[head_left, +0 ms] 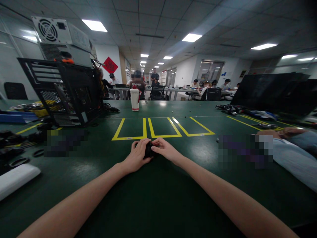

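Both of my hands meet over the dark green table (153, 198), just in front of the yellow tape outlines. Between them is a small black object (149, 150), mostly covered by fingers, so its kind cannot be made out. My left hand (138, 154) is wrapped round its left side with curled fingers and the thumb in front. On the other side, my right hand (165, 149) pinches it with thumb and fingertips.
Yellow tape outlines (164, 136) mark the table ahead. An open black computer case (71, 92) carries a power supply (53, 30) at left. A white cup (135, 99) stands farther back. Black cables (12, 142) lie left, and another person's sleeve (292, 155) reaches in at right.
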Demonstrator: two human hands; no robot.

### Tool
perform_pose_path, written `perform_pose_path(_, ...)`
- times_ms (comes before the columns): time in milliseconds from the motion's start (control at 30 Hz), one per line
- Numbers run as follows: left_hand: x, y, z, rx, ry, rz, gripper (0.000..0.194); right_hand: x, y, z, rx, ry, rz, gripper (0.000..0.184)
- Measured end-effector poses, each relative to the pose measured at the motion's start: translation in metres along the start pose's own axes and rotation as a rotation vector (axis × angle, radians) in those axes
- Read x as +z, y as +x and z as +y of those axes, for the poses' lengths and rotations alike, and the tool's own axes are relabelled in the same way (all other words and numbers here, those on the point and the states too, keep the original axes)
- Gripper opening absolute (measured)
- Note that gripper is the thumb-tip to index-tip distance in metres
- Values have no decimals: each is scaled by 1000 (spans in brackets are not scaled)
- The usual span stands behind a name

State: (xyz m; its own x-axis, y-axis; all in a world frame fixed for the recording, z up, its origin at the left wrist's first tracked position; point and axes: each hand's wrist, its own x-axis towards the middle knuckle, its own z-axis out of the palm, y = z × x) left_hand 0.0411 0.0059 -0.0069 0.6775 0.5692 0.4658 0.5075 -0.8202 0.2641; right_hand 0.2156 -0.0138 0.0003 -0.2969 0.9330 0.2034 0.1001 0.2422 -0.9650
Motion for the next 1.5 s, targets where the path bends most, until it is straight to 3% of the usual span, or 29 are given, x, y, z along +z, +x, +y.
perform_pose_path(233, 2, -1, -1, 3, 11, 11, 58, -1, 0, -3, 73, -12, 14, 32)
perform_pose_path(400, 1, 0, 0, 5, 9, 10, 55, -2, 0, 1, 4, 35, -38, 41)
perform_pose_path(567, 3, 0, -1, 8, 18, 29, 57, 0, 1, -1, -8, -26, 26, 26)
perform_pose_path(800, 2, -1, -1, 12, 13, 12, 57, -1, 1, -5, 64, 3, 8, 31)
perform_pose_path(967, 0, -1, 1, 11, 1, 4, 55, -3, 0, -2, 0, 39, -46, 39)
perform_pose_path(1133, 0, 0, 1, 10, -2, 16, 57, -1, 0, -1, -18, -17, 13, 26)
perform_pose_path(1267, 1, -1, 0, 13, 1, 11, 58, -2, 2, -1, 38, -47, 44, 31)
perform_pose_path(1500, 2, 0, -1, 12, 4, 22, 56, -3, 1, -6, 42, 45, -44, 38)
